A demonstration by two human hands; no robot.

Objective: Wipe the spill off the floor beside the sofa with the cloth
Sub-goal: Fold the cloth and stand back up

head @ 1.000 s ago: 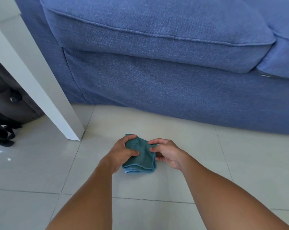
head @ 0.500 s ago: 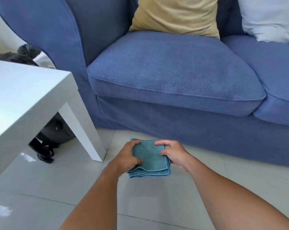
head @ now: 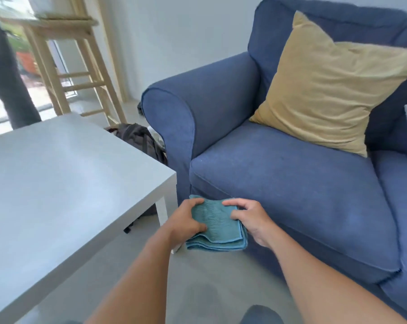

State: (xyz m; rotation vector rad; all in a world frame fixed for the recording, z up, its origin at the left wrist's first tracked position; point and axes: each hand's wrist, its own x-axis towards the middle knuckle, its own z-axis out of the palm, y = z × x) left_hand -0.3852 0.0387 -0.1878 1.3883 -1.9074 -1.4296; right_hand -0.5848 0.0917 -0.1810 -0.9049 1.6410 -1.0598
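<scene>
Both sets of my fingers are closed on the folded teal cloth (head: 217, 224): my left hand (head: 186, 222) holds its left edge with the thumb on top, and my right hand (head: 251, 218) pinches its right edge, fingers (head: 230, 203) curled over the upper corner. I hold the cloth in the air in front of me, between the table corner and the front of the sofa, above the floor.

On my right stands the big blue fabric sofa (head: 291, 183), with a rounded armrest and thick seat cushions. On my left is the white square table with a smooth top (head: 64, 174); one of its legs comes down just beside my left wrist. A mustard yellow square pillow (head: 333, 85) leans upright against the sofa back. Behind the table stands a tall stool of light wood (head: 76, 66). A dark bag (head: 139, 139) lies on the floor between the table and the armrest. The grey floor (head: 209, 288) below my forearms shows a faint darker patch, but I cannot tell if it is wet.
</scene>
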